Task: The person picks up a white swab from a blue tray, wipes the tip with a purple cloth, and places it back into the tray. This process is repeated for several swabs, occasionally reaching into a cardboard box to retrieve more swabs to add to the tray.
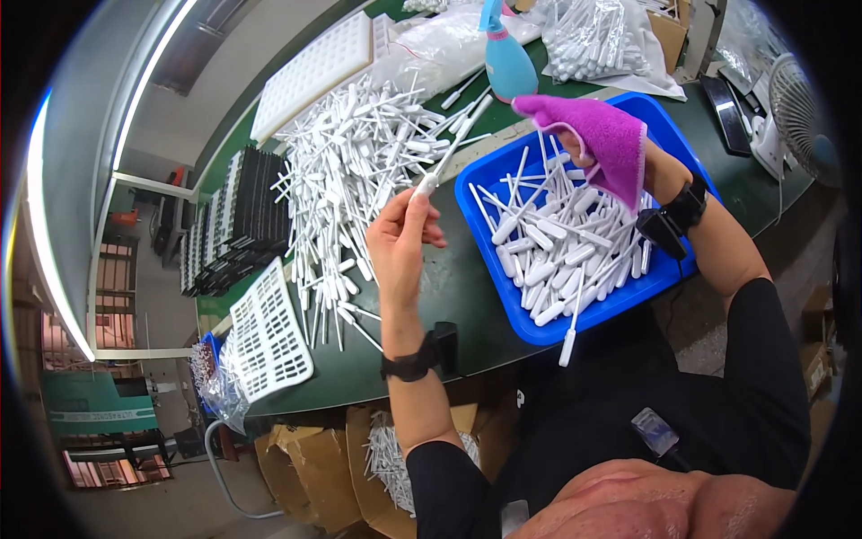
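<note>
My left hand (pixel 406 235) pinches a white pipette-shaped stick (pixel 429 183) by its thick end, between thumb and fingertips, over the table at the middle. Its thin stem points up and away. My right hand (pixel 579 148) grips a magenta cloth (pixel 597 135) above the far right part of a blue tray (pixel 530 333). The cloth covers most of that hand's fingers, and whether anything is wrapped inside cannot be seen. Many white sticks (pixel 557 235) of the same kind fill the tray, and one stick (pixel 567 346) hangs over its near rim.
A large loose heap of white sticks (pixel 346 157) lies left of my left hand. Around it are stacked black racks (pixel 238 211), a white perforated panel (pixel 271 332) and a white foam tray (pixel 314 76). Behind the tray stand a blue spray bottle (pixel 509 65) and bagged sticks (pixel 597 45).
</note>
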A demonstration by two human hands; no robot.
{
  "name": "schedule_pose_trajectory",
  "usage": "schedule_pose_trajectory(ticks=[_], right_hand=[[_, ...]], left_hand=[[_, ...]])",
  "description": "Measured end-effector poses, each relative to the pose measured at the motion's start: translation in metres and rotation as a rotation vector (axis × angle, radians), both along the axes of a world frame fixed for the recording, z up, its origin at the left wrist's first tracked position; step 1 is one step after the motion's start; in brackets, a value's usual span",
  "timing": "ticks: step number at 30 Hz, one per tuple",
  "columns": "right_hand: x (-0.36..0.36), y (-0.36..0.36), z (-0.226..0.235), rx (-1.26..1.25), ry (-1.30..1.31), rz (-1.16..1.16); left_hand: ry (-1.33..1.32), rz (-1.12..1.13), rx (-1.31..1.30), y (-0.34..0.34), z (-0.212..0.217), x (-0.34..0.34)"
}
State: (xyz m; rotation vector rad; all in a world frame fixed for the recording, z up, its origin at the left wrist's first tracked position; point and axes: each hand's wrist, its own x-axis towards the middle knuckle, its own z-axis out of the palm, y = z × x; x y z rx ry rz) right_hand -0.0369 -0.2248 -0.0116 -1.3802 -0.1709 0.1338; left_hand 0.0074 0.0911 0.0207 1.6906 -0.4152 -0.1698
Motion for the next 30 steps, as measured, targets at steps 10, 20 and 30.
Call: schedule_pose_trajectory(ticks=[10,20,30], right_hand=[[-0.01,0.055,0.014,-0.719,-0.594,-0.292],[-0.012,0.058,0.012,-0.336,-0.137,-0.066],[-0.009,0.054,-0.005,-0.283,-0.191,-0.051]], left_hand=[[0.372,-0.238,-0.254,-0.066,-0.033,-0.016],[0.38,-0.126,-0.35,-0.066,-0.044,-0.023],[0.449,-0.033,-0.446,-0.063,-0.05,-0.021]])
